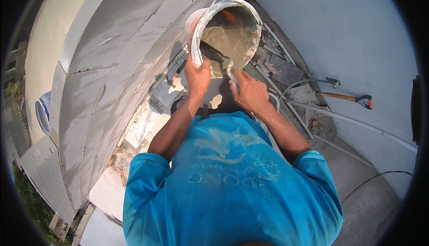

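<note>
A round mortar bucket [256,16] with a crusted whitish rim is tipped toward me. My left hand [198,77] is closed on its near left rim. Grey-brown wet mortar [229,40] lies inside. In my right hand [251,93], at the near right of the mouth, is a trowel [229,65]. Its curved neck rises from my closed fingers, and the dark blade reaches into the bucket. My fingers hide most of the handle.
A grey block wall [120,45] stands close on my left, a pale smooth wall [357,31] on my right. Against the latter leans a wooden-handled shovel [342,96]. White pipes [357,119], rubble and a black cable [380,173] lie to the right.
</note>
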